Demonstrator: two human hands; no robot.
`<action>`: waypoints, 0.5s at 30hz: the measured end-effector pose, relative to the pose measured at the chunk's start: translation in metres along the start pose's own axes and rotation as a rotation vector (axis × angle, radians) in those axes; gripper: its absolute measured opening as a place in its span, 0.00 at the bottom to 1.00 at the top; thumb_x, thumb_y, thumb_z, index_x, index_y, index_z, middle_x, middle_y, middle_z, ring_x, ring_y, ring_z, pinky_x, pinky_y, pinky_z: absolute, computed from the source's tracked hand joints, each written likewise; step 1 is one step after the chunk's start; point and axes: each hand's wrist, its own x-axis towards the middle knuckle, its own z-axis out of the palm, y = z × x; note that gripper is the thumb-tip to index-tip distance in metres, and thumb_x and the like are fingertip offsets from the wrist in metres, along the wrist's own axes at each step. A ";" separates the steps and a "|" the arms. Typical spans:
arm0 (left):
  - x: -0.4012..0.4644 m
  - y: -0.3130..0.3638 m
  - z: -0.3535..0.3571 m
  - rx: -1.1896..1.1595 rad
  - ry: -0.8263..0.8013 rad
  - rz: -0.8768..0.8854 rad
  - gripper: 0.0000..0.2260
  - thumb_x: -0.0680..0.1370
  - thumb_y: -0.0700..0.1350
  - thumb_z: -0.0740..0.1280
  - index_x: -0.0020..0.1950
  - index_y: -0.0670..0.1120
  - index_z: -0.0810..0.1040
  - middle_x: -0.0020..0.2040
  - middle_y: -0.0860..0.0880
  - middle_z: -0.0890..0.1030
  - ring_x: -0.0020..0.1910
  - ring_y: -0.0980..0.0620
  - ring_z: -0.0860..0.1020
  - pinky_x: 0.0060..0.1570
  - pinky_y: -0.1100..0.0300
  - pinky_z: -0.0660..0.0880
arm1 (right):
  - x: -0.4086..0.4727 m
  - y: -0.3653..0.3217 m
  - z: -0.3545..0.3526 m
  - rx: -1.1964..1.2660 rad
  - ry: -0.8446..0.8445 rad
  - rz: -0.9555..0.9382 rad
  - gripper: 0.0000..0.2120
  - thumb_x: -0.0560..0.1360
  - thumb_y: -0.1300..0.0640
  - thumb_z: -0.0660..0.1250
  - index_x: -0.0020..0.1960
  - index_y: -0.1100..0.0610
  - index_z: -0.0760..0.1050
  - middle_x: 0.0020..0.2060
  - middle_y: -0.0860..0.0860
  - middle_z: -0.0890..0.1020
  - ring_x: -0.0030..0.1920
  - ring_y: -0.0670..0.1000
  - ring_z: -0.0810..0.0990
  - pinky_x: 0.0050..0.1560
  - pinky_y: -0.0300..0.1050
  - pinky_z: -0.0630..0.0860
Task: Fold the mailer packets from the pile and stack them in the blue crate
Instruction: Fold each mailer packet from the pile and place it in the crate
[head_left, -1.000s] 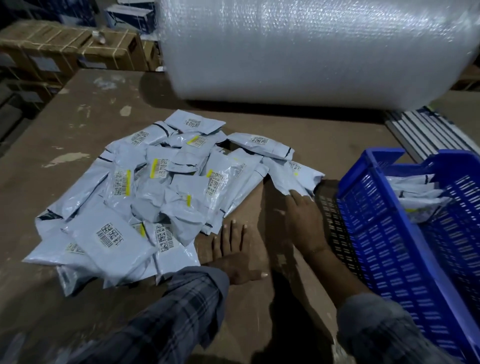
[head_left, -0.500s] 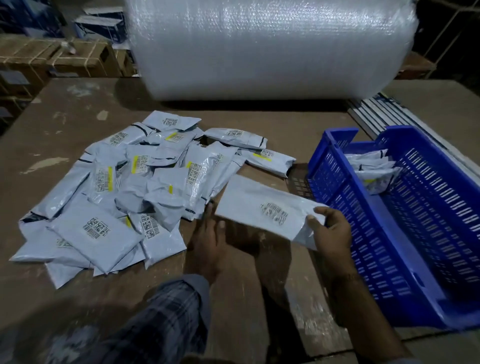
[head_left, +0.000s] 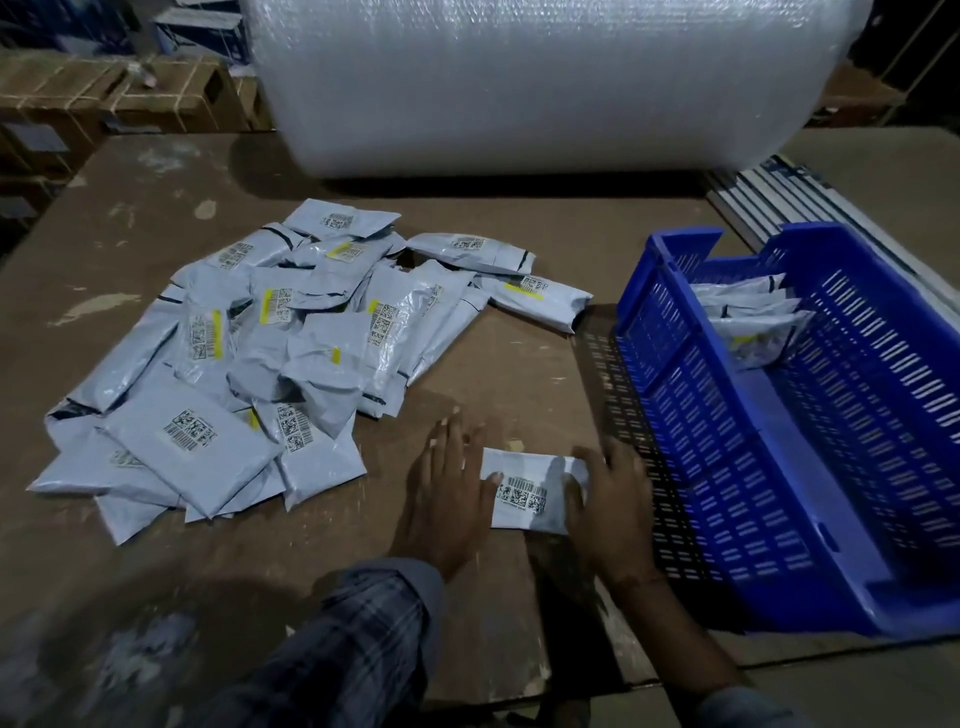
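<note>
- A single grey mailer packet (head_left: 530, 491) lies flat on the brown table (head_left: 519, 374), near the front edge, with its barcode label facing up.
- The left hand (head_left: 447, 488) lies palm down at the packet's left end, fingers straight and spread, the thumb tip resting on the packet's left edge.
- The right hand (head_left: 613, 499) covers the packet's right end; its fingers are bent over that end, where the plastic looks doubled over, but whether they actually grip it or only press down I cannot tell.
- The pile of mailer packets (head_left: 249, 364) sprawls across the left half of the table, just left of and beyond the left hand, the packets overlapping at all angles, many showing yellow-striped labels.
- The blue crate (head_left: 727, 467) stands on the right, tilted with its slotted side toward the hands, just beside the right hand.
- A few folded packets (head_left: 753, 322) sit stacked against the crate's far end.
- A large roll of bubble wrap (head_left: 519, 83) lies across the far side of the table.
- Cardboard boxes (head_left: 130, 98) are stacked at the far left, beyond the table.
</note>
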 end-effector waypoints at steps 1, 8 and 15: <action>0.001 0.001 0.005 0.039 -0.050 0.046 0.28 0.87 0.58 0.51 0.84 0.46 0.60 0.85 0.39 0.57 0.83 0.40 0.58 0.79 0.41 0.64 | 0.000 -0.001 0.006 0.000 -0.044 -0.024 0.21 0.81 0.46 0.63 0.71 0.53 0.74 0.73 0.57 0.70 0.75 0.61 0.66 0.73 0.57 0.67; 0.000 -0.008 0.027 0.219 -0.209 0.211 0.27 0.89 0.60 0.44 0.87 0.56 0.48 0.87 0.45 0.51 0.86 0.41 0.50 0.78 0.30 0.56 | -0.015 0.007 0.046 -0.084 -0.253 -0.175 0.30 0.86 0.40 0.48 0.85 0.45 0.44 0.84 0.54 0.41 0.84 0.56 0.40 0.83 0.57 0.43; 0.001 -0.006 0.021 0.235 -0.248 0.201 0.26 0.89 0.60 0.42 0.87 0.57 0.45 0.88 0.47 0.45 0.86 0.43 0.43 0.79 0.31 0.50 | -0.010 0.005 0.049 -0.111 -0.238 -0.183 0.29 0.86 0.42 0.51 0.85 0.45 0.48 0.84 0.54 0.42 0.84 0.55 0.38 0.82 0.56 0.40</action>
